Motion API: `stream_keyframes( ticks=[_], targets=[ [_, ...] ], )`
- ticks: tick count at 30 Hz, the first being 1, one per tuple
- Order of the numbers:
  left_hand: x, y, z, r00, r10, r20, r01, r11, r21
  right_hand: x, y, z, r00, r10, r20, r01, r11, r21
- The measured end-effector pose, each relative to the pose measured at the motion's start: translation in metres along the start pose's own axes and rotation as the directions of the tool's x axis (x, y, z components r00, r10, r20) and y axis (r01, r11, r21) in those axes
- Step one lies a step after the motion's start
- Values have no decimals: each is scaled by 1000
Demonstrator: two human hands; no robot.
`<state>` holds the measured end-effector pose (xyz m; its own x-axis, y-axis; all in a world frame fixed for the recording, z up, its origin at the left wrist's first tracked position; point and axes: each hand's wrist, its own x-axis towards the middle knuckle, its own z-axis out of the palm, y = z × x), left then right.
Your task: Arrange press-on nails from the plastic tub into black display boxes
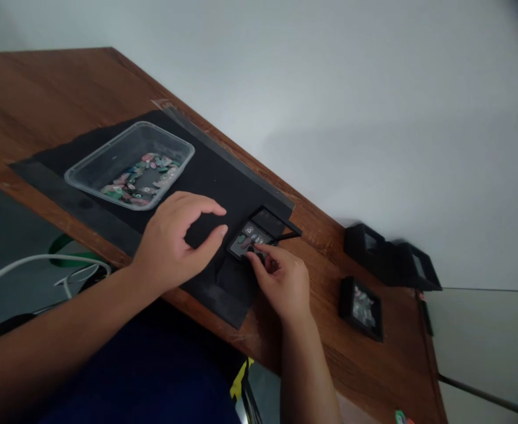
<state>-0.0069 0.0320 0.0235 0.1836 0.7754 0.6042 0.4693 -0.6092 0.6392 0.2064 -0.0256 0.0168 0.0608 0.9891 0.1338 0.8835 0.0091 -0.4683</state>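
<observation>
The small black box (251, 240) lay open on the black mat (223, 176), near the desk's (42, 88) front edge, between the two hands. Its hinged lid (273, 224) lay back toward the wall, so box and lid together ran from near-left to far-right in the head view. A few pink and green pieces showed in its tray.

The right hand (283, 282) was the nearer one. It came in from the box's near side, wrist low over the desk edge, with its fingertips gathered on the tray's near rim. Thumb and forefinger were drawn close together there (whether they pinched a piece or only pressed on the tray I could not tell).

The left hand (175, 241) sat palm-down on the mat to the box's left. Its fingers were curved and loosely spread and it held nothing. Its thumb tip was just beside the tray's left corner, and contact was not clear.

Behind the left hand stood a clear plastic container (82, 172) with more coloured pieces. A closed display box (362, 307) and stacked black boxes (391, 253) lay well apart to the right.
</observation>
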Motion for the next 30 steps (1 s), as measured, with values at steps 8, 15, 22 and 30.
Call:
stream_keyframes(
  ticks=[8,15,22,30],
  targets=[
    [-12,-26,19,959,69,273,-99,990,97,1,3,-3,999,26,-22,-25,999,25],
    [-10,-30,34,899,14,438,-55,995,81,0,5,-2,999,-3,-36,4,999,40],
    [-10,-33,38,865,-70,497,30,996,89,-3,4,-4,978,-68,-195,94,987,127],
    [-3,-31,40,846,-146,512,98,988,119,-6,2,-6,937,-86,-339,166,963,213]
  ],
)
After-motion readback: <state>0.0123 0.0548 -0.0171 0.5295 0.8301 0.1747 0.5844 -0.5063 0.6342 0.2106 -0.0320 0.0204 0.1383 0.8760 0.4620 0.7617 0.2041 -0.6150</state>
